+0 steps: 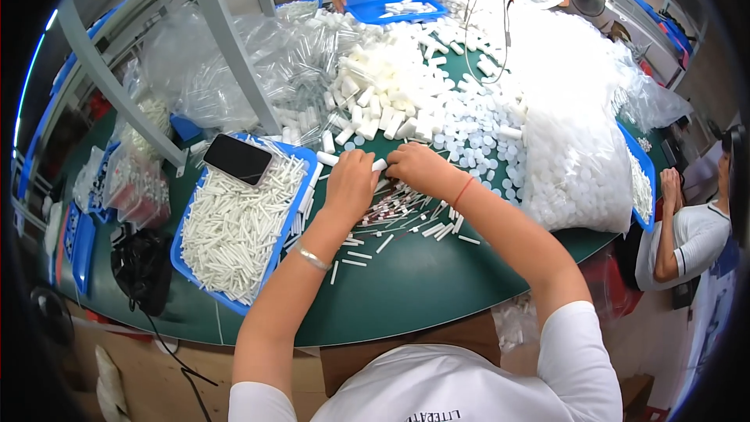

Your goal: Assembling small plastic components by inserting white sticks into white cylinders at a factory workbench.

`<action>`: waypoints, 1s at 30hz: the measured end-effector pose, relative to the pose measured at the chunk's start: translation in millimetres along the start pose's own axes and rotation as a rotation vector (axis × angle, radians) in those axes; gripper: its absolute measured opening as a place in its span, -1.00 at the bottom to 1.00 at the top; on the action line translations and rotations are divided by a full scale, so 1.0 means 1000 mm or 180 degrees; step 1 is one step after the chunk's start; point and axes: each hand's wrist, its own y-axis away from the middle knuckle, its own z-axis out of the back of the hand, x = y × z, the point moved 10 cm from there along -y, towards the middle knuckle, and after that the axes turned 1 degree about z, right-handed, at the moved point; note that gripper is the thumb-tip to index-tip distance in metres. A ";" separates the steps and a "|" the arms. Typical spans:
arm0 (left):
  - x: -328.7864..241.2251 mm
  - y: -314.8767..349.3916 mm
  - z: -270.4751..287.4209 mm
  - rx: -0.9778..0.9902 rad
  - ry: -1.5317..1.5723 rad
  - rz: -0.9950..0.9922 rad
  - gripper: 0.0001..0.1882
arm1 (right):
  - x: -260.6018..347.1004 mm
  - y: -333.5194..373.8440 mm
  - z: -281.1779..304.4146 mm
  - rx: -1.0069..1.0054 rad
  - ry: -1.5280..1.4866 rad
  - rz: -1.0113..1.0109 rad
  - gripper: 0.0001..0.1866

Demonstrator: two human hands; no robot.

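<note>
Over the middle of the green table, my left hand [351, 180] is closed round a short white cylinder [380, 165], whose end points toward the other hand. My right hand [418, 168] has its fingers pinched together at that end; whatever they grip is hidden. Another white cylinder [326, 159] shows just left of my left hand; whether that hand touches it I cannot tell. Below both hands spreads a loose pile of thin sticks with reddish and white parts [391, 207]. Thin white tubes [444, 230] lie scattered around it.
At left, a blue tray [178, 254] holds many thin white tubes, with a phone [238, 159] on top. Beyond are heaped white cylinders [387, 90], round translucent discs [476, 144] and a bulky clear bag [578, 180]. Grey posts [226, 39] rise at left. Co-workers sit far side and right.
</note>
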 end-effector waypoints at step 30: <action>-0.113 0.054 -0.048 0.0883 0.0519 -0.0296 -0.95 | -0.003 0.172 0.027 -0.2504 -0.4695 -0.2982 -0.88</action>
